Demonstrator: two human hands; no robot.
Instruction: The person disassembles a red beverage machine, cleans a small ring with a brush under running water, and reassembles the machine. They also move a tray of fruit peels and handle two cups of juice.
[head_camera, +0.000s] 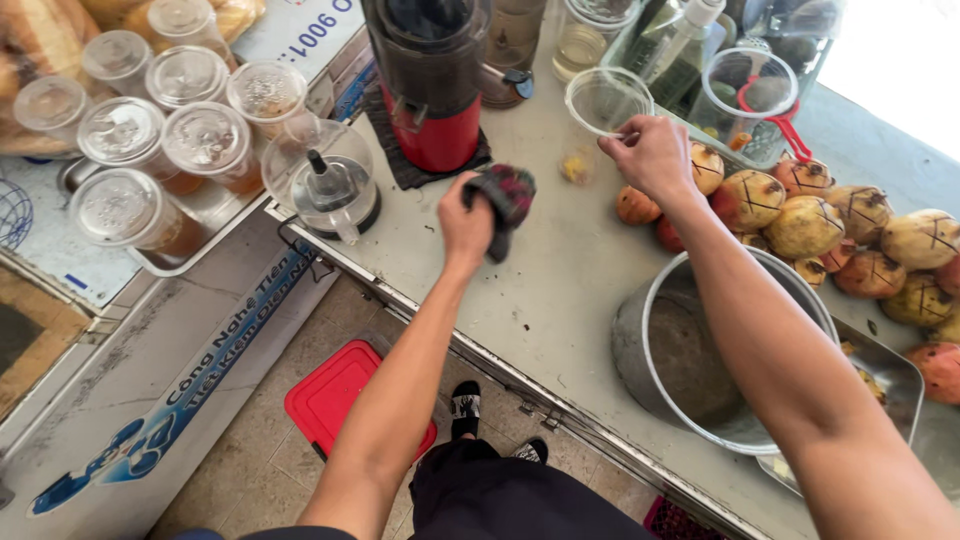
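My left hand (466, 222) grips a dark, reddish crumpled cloth (507, 196) just above the metal counter (530, 290), in front of the red and black juicer (433, 80). My right hand (652, 152) holds the rim of an empty clear plastic cup (605, 100), tilted toward me, at the back of the counter. Beside that hand lies a pile of scored pomegranates (806, 225). A small yellowish scrap (574, 166) sits on the counter below the cup.
A large metal pot (650, 300) stands under my right forearm. Several lidded cups of juice (205, 140) fill a tray at left, next to a clear blender jug (330, 185). Bottles and jars (690, 50) line the back. A red bin lid (335, 395) lies on the floor.
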